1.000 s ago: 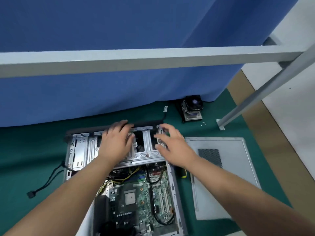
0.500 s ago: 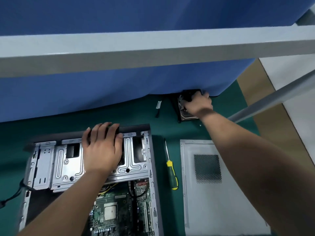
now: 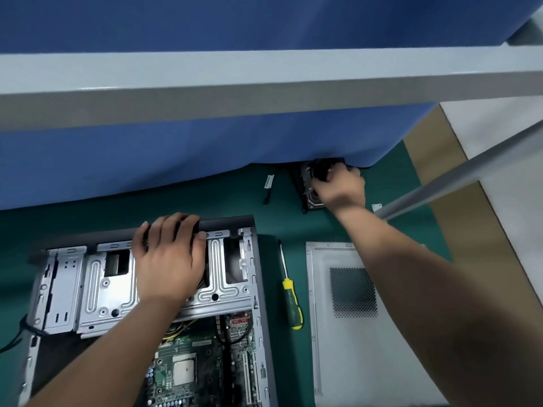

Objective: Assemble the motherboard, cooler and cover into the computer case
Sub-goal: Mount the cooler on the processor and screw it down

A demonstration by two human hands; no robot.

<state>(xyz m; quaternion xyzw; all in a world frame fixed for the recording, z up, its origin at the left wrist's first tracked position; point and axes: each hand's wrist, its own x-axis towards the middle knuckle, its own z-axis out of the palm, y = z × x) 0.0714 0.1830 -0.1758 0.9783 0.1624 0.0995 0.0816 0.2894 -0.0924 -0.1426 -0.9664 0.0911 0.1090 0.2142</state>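
The open computer case (image 3: 258, 289) lies on the green mat at lower left. The green motherboard (image 3: 199, 365) sits inside it, its bare CPU socket showing. My left hand (image 3: 169, 257) rests flat on the silver drive cage (image 3: 97, 289), fingers over the case's far rim. At the far edge, under the blue curtain, my right hand (image 3: 340, 189) is closed on the black cooler (image 3: 314, 177), which it mostly hides. The grey side cover (image 3: 346, 342), with a mesh vent, lies flat to the right of the case.
A yellow-and-green handled screwdriver (image 3: 291, 301) lies between case and cover. A small cable part (image 3: 268, 186) lies left of the cooler. A grey frame bar (image 3: 264, 80) crosses overhead and a slanted leg (image 3: 458, 180) stands at right. A black cable (image 3: 14, 336) trails off the case's left side.
My right hand left the drive cage, reached to the far edge and closed on the cooler. The left hand stayed on the cage. The screwdriver came into sight.
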